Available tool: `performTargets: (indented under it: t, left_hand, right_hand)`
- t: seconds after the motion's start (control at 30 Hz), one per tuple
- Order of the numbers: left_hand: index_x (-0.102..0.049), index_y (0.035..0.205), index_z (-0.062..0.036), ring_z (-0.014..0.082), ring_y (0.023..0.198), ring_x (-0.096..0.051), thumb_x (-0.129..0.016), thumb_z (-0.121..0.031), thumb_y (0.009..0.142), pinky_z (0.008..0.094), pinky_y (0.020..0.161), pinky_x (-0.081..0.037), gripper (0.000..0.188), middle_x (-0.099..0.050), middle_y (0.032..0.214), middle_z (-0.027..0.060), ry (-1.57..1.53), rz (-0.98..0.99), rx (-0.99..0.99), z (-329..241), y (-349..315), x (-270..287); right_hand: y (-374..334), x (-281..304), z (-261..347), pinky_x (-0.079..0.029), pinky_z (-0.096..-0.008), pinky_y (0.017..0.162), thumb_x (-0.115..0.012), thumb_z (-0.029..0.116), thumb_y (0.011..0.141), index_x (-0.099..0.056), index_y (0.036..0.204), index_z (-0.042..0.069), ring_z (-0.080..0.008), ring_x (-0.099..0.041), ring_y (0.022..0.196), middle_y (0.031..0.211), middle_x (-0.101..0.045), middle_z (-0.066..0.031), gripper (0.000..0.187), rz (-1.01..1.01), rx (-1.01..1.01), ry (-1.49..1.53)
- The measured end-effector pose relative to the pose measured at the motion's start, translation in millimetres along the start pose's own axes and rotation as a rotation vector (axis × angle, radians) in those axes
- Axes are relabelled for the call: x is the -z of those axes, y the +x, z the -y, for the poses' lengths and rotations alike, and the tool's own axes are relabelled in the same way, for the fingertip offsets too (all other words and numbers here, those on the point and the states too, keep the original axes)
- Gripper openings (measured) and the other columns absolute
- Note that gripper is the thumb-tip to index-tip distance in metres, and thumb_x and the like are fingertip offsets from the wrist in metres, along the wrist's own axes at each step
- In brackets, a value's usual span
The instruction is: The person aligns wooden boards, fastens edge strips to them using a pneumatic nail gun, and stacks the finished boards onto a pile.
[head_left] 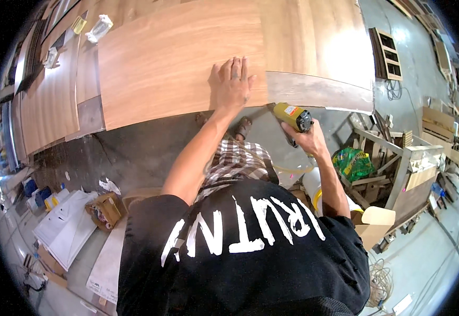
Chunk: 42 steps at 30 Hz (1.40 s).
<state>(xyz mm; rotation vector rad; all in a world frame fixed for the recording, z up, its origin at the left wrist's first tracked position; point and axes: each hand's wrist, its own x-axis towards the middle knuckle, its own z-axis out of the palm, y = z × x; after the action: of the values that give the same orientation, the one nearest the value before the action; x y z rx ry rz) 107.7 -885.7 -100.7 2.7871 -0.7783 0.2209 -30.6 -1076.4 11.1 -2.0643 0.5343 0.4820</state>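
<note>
The left hand (233, 90), fingers parted, touches the panel (171, 68) (light-brown, grained) beneath them, and the right hand (311, 140) grips a yellow-black tool (291, 116).

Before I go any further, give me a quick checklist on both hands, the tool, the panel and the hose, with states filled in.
1. Left hand resting on the wood panel: ok.
2. Power tool gripped in the right hand: ok.
3. Left hand apart from the power tool: ok.
4. Power tool touching the panel's edge: cannot tell.
5. Finger on the trigger: cannot tell, hidden.
6. Yellowish hose joined to the power tool: cannot tell.
</note>
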Motion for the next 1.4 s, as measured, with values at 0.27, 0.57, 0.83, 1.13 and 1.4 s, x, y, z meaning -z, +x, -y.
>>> performTargets:
  t: [0.27, 0.57, 0.83, 1.13, 1.4]
  left_hand:
    - [-0.036, 0.142, -0.0022, 0.0313, 0.133, -0.034, -0.039, -0.041, 0.099, 0.0594, 0.11, -0.015, 0.058, -0.044, 0.139, 0.0173, 0.02, -0.022, 0.022, 2, -3, -1]
    - [-0.037, 0.142, -0.0047, 0.0293, 0.13, -0.04, -0.038, -0.042, 0.099, 0.0616, 0.109, -0.018, 0.057, -0.047, 0.137, 0.015, 0.006, -0.041, 0.018, 1, -1, -1]
    - [-0.03, 0.145, -0.0025, 0.0339, 0.133, -0.033, -0.034, -0.041, 0.1, 0.059, 0.112, -0.012, 0.059, -0.039, 0.144, 0.0191, -0.073, 0.039, 0.031, -1, -2, -3]
    - [-0.031, 0.145, -0.0042, 0.032, 0.134, -0.034, -0.035, -0.043, 0.1, 0.0589, 0.113, -0.011, 0.06, -0.04, 0.143, 0.0179, -0.066, 0.008, 0.046, 0, 0, -1]
    - [-0.033, 0.144, -0.0052, 0.0293, 0.134, -0.034, -0.035, -0.044, 0.1, 0.0607, 0.111, -0.013, 0.059, -0.042, 0.142, 0.0162, -0.037, 0.005, 0.046, -1, 1, -3]
  right_hand:
    - [-2, -1, 6, -0.052, -0.0351, 0.068, -0.072, 0.029, 0.08, -0.067, 0.1, -0.004, -0.0213, -0.066, 0.07, 0.079, -0.069, -0.0177, 0.039, -0.01, -0.028, -0.031]
    - [-5, -1, 3, -0.051, -0.0345, 0.067, -0.073, 0.032, 0.08, -0.067, 0.105, -0.003, -0.0178, -0.065, 0.072, 0.08, -0.069, -0.0154, 0.043, -0.011, -0.065, -0.013]
    - [0, -2, 0, -0.047, -0.0301, 0.054, -0.074, 0.035, 0.08, -0.067, 0.104, -0.003, -0.0122, -0.054, 0.054, 0.066, -0.063, -0.0066, 0.045, -0.024, -0.031, -0.031]
    - [-2, -1, 4, -0.051, -0.0326, 0.065, -0.073, 0.034, 0.081, -0.066, 0.106, -0.003, -0.0152, -0.061, 0.068, 0.078, -0.069, -0.0124, 0.045, 0.029, -0.081, -0.052]
    - [-4, -3, 9, -0.051, -0.0325, 0.063, -0.072, 0.03, 0.082, -0.066, 0.104, -0.004, -0.0152, -0.061, 0.066, 0.075, -0.068, -0.0127, 0.041, 0.011, -0.077, -0.091]
